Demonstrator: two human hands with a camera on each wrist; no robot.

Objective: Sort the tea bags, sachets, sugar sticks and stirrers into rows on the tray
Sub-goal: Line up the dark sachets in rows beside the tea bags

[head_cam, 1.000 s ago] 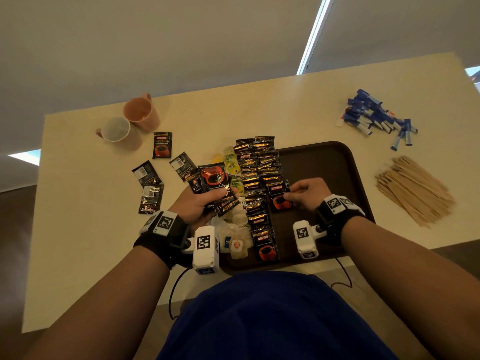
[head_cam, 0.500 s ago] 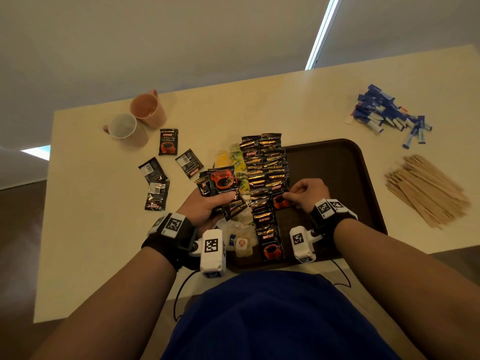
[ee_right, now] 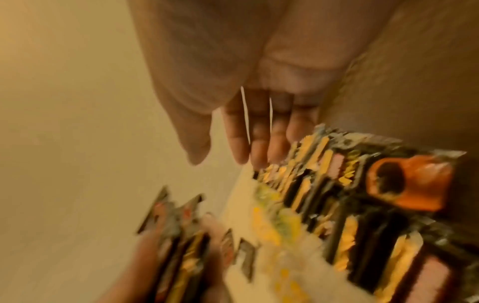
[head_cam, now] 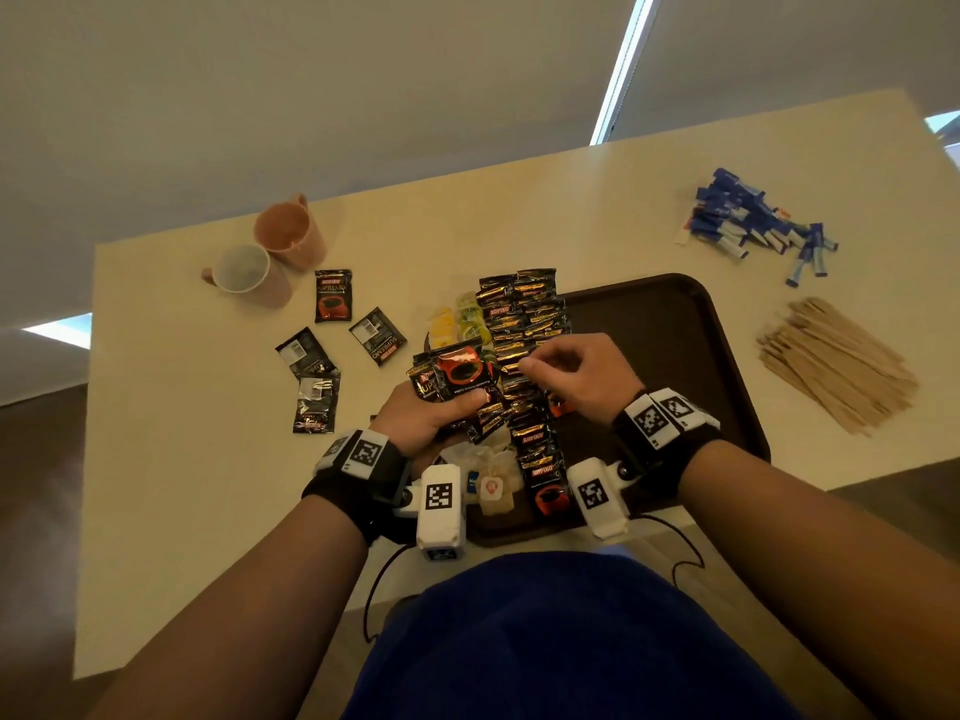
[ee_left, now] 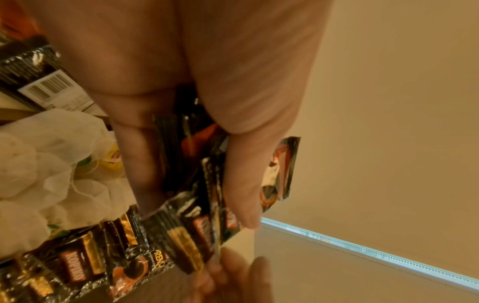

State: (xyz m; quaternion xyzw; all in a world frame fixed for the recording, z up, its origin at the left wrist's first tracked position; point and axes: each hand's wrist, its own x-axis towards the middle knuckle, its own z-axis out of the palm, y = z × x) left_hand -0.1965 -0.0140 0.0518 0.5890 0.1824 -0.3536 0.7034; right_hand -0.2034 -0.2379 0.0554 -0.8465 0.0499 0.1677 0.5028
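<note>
My left hand (head_cam: 447,402) grips a fanned bundle of black coffee sachets (head_cam: 460,374) above the left part of the brown tray (head_cam: 675,324); the left wrist view shows thumb and fingers clamped round the bundle (ee_left: 197,229). My right hand (head_cam: 535,363) hovers at the bundle's right edge with its fingers loosely extended and nothing in them (ee_right: 220,155). A long overlapping row of sachets (head_cam: 519,324) runs down the tray. White tea bags (head_cam: 493,485) lie at the tray's near left, and yellow-green tea bags (head_cam: 462,319) lie further back.
Several loose sachets (head_cam: 332,296) lie on the table left of the tray, beyond them two mugs (head_cam: 283,231). At the far right sits a pile of blue sugar sticks (head_cam: 753,226), with wooden stirrers (head_cam: 831,361) nearer. The tray's right half is bare.
My right hand has left the sachet it touched in the tray's row and moved up and left to the bundle. The left hand still holds the bundle, raised slightly.
</note>
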